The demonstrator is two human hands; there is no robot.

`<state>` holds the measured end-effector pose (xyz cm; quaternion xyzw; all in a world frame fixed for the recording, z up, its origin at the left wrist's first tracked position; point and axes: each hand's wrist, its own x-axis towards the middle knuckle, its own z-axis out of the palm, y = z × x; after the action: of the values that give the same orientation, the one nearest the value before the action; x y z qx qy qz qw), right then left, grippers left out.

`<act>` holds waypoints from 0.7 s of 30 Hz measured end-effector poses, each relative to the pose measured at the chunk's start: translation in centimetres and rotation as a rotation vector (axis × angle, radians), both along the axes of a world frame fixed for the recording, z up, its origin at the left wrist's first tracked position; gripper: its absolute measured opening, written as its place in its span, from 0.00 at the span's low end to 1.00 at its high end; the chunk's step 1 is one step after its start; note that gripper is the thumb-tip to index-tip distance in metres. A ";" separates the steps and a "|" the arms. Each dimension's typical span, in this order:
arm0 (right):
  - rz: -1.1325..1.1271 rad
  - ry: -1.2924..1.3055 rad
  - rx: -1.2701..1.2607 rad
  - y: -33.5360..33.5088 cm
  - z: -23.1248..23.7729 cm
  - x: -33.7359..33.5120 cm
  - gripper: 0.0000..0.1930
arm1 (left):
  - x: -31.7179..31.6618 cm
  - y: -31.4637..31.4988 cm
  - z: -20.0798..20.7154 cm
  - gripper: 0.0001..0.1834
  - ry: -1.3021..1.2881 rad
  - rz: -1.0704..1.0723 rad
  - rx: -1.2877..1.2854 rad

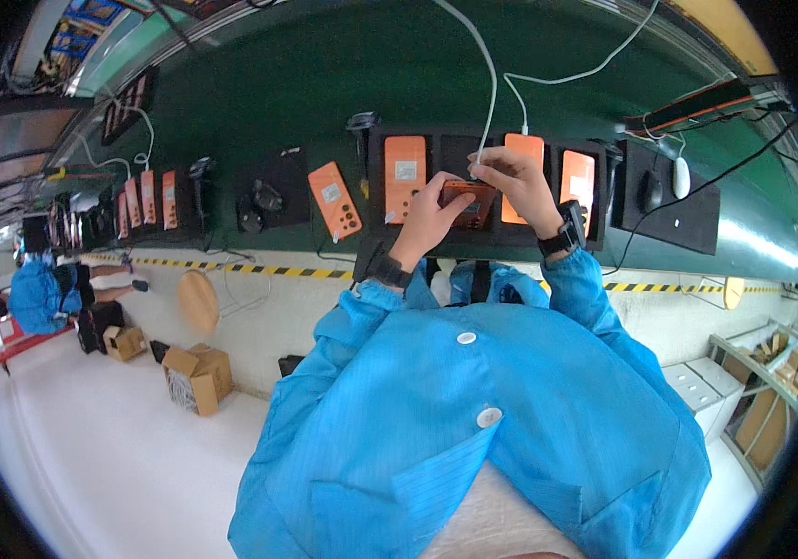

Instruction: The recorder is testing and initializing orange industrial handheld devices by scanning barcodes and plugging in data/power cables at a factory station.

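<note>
You are holding a dark-orange rectangular phone (481, 198) over a black mat (455, 151); left hand (429, 216) is clamping its side, right hand (522, 186) is pinching a thin white cable (492, 88) at its far edge. Flat orange phones (405, 172) are flanking it.

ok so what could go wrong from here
The right hand pinches the white cable at the far edge of the held phone; bending it there could strain it. A tug might pull the phone from the left hand. The right hand might nudge the plugged-in orange phone beside it.
</note>
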<state>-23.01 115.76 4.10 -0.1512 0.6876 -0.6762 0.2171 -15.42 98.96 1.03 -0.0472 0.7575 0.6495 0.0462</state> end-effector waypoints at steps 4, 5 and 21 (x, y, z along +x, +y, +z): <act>0.087 -0.045 0.059 -0.4 0.9 1.1 0.11 | 1.4 1.0 0.3 0.14 -0.017 0.069 0.013; 0.089 -0.058 0.068 -0.1 0.9 1.3 0.11 | 1.6 1.3 0.5 0.14 -0.012 0.082 0.011; 0.040 0.308 0.287 0.5 2.1 2.8 0.07 | 2.6 1.1 1.0 0.16 0.027 0.114 -0.023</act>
<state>-20.17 116.27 6.24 -0.2339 0.7986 -0.5360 0.1420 -12.80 100.10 2.01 -0.0823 0.7616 0.6428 -0.0015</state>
